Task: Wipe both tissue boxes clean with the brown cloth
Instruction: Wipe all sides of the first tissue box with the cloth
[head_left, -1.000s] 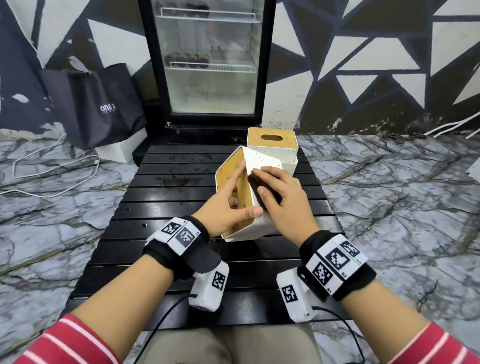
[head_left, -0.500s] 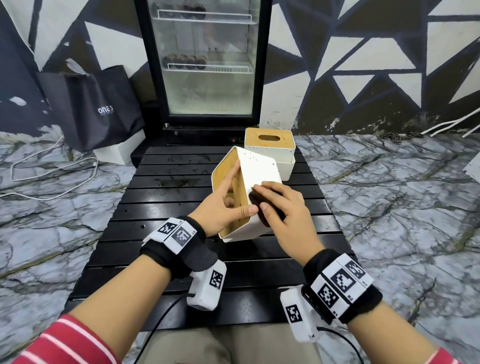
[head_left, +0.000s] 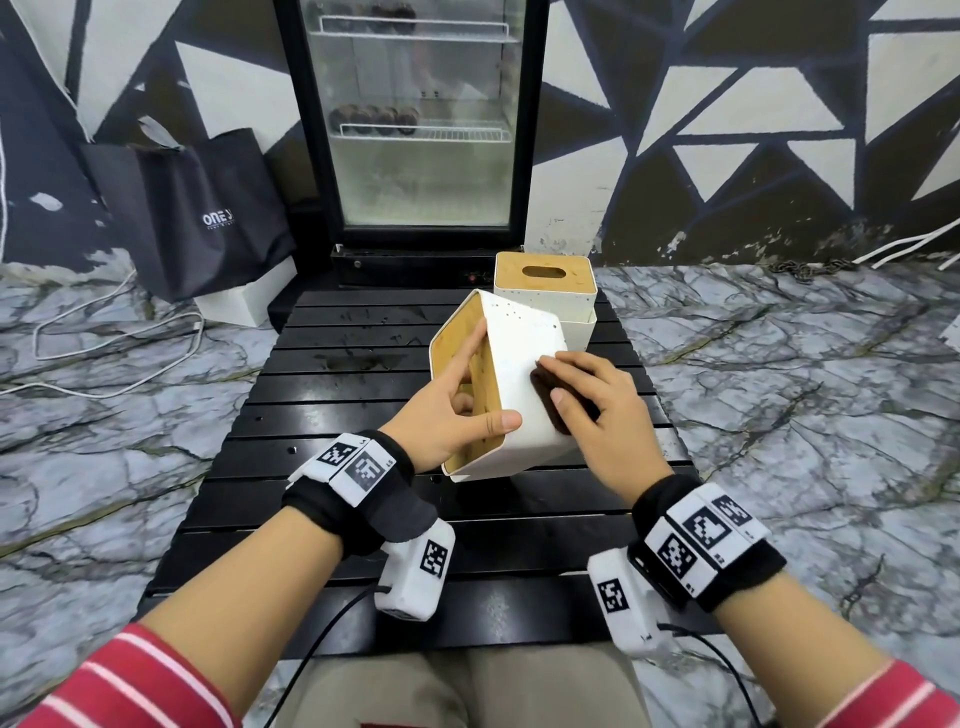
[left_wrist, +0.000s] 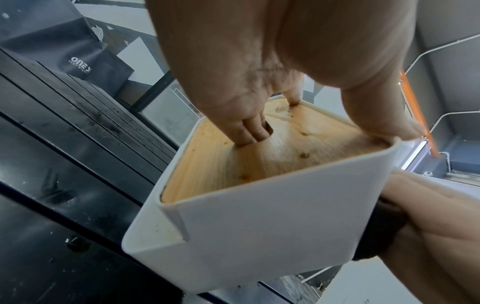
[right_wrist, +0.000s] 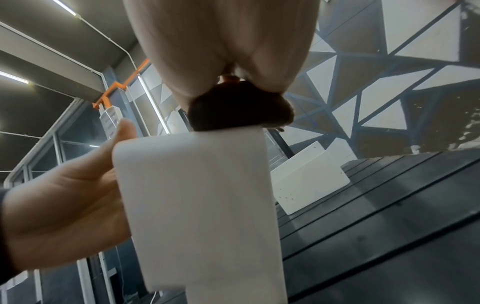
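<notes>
A white tissue box (head_left: 514, 374) with a wooden lid is tipped on its side over the black slatted table (head_left: 363, 519), lid facing left. My left hand (head_left: 457, 410) grips it: several fingers sit in the lid's slot (left_wrist: 255, 131), the thumb lies over the near edge. My right hand (head_left: 597, 410) presses the brown cloth (head_left: 550, 400) against the box's white upper side. In the right wrist view the cloth (right_wrist: 239, 109) is bunched under my palm on the box (right_wrist: 197, 205). A second tissue box (head_left: 545, 291) stands upright just behind, dark specks on its white wall.
A glass-door fridge (head_left: 415, 119) stands behind the table. A black shopping bag (head_left: 197, 213) leans on the wall at left, with a white cable (head_left: 104, 332) on the marble floor. The table's far left slats carry dark smudges (head_left: 353, 358).
My right hand has slid the cloth down the box's white side toward me. The left hand keeps the same hold on the tilted box.
</notes>
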